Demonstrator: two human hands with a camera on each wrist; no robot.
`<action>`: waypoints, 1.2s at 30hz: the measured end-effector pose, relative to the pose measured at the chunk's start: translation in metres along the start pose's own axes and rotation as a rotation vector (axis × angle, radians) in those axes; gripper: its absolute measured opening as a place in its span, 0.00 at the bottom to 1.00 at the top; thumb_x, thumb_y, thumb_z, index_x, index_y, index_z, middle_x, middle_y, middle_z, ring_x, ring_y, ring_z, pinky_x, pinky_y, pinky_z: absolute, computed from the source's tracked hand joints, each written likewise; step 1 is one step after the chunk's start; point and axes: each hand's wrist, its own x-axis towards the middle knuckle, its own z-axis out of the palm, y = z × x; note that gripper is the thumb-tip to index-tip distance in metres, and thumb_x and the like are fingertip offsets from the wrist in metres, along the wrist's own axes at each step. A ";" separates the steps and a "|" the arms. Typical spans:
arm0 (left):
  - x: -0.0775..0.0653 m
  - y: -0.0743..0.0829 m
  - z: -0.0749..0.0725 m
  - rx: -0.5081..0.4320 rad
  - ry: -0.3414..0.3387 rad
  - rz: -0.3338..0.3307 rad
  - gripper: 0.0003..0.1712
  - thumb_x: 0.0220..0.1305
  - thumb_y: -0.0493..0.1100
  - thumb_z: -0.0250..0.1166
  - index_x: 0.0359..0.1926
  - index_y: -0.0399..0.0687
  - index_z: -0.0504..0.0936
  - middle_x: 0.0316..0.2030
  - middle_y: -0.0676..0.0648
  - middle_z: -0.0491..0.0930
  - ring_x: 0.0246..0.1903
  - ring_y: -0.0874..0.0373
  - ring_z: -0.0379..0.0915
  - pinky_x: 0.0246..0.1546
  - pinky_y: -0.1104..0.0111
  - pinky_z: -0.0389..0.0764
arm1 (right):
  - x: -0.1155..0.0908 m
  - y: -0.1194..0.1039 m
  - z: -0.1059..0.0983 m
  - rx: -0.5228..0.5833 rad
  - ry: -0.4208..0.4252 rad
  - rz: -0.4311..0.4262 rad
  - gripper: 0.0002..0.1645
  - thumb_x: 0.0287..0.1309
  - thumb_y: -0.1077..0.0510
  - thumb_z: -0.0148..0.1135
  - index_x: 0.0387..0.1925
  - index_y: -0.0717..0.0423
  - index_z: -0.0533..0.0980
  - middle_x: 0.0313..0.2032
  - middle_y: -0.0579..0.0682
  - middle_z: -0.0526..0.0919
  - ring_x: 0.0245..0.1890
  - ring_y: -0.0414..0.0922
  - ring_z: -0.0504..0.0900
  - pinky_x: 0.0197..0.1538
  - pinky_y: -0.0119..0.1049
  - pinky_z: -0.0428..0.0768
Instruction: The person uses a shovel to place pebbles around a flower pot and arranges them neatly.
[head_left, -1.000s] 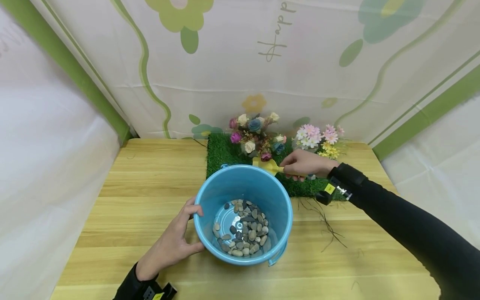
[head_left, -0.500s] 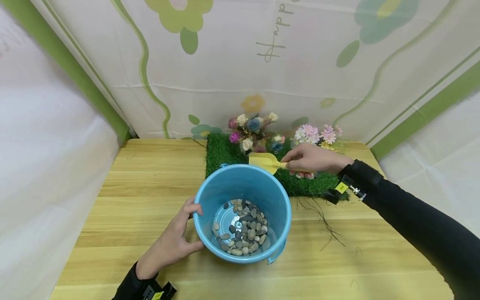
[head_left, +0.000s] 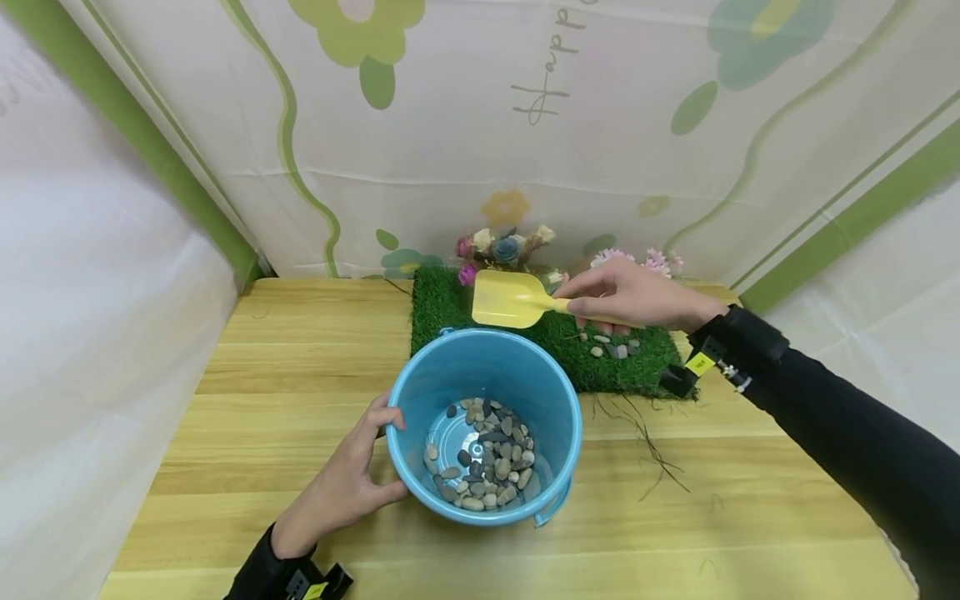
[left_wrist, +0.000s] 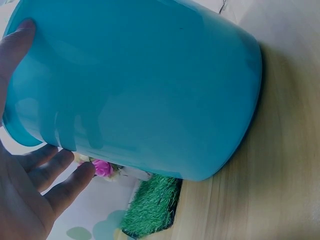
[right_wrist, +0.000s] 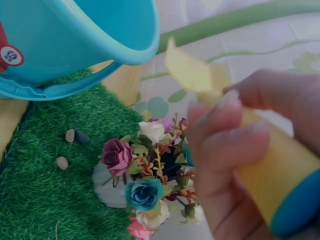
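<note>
A light-blue bucket (head_left: 486, 354) stands on the table with grey and tan pebbles (head_left: 498, 462) spread over its bottom. My left hand (head_left: 345, 483) holds the bucket at its left side, fingertips over the rim and thumb against the outer wall. In the left wrist view, the thumb (left_wrist: 17, 42) touches the blue wall while several fingers spread beside it. My right hand (head_left: 626, 296) grips the handle of a yellow toy shovel (head_left: 508, 298) above the far rim. The shovel's blade points left and shows no pebbles on it. Its handle end is blue in the right wrist view.
Behind the bucket lies a green artificial grass mat (head_left: 438, 304) with a few pebbles (head_left: 615, 348) on it. Artificial roses (right_wrist: 145, 192) and pink flowers (head_left: 657, 263) stand at the back, partly hidden. Dark thin strands (head_left: 652, 446) lie right of the bucket on the wooden table (head_left: 285, 375).
My right hand has lifted the shovel up and away from the bucket's far rim, turning its blade more level and into fuller view. The left hand and bucket stay almost still.
</note>
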 end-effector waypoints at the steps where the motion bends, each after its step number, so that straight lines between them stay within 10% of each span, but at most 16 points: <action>1: 0.000 0.000 0.000 0.000 0.001 0.001 0.39 0.48 0.36 0.80 0.53 0.46 0.62 0.69 0.35 0.61 0.62 0.35 0.65 0.55 0.51 0.79 | 0.000 -0.001 0.000 -0.001 -0.009 -0.013 0.22 0.76 0.55 0.56 0.66 0.58 0.74 0.36 0.55 0.82 0.23 0.51 0.73 0.25 0.39 0.74; 15: 0.000 0.002 -0.001 0.008 -0.005 -0.016 0.39 0.48 0.37 0.80 0.53 0.47 0.62 0.71 0.38 0.60 0.63 0.38 0.66 0.55 0.50 0.78 | 0.017 -0.015 0.027 0.040 -0.307 -0.183 0.18 0.77 0.58 0.53 0.63 0.55 0.77 0.26 0.53 0.79 0.16 0.48 0.64 0.22 0.43 0.69; 24: 0.000 0.001 -0.001 0.007 0.000 -0.015 0.39 0.49 0.38 0.80 0.53 0.47 0.62 0.71 0.39 0.59 0.62 0.38 0.67 0.54 0.55 0.79 | 0.037 -0.041 0.050 -0.180 -0.381 -0.253 0.17 0.75 0.60 0.55 0.60 0.57 0.80 0.33 0.41 0.83 0.19 0.42 0.76 0.29 0.37 0.80; 36: 0.000 -0.001 0.000 0.001 0.004 0.004 0.38 0.48 0.37 0.80 0.53 0.46 0.62 0.71 0.38 0.60 0.63 0.39 0.65 0.54 0.55 0.79 | 0.062 -0.059 0.082 -0.429 -0.433 -0.302 0.13 0.70 0.67 0.57 0.29 0.52 0.80 0.19 0.42 0.61 0.19 0.36 0.55 0.30 0.33 0.59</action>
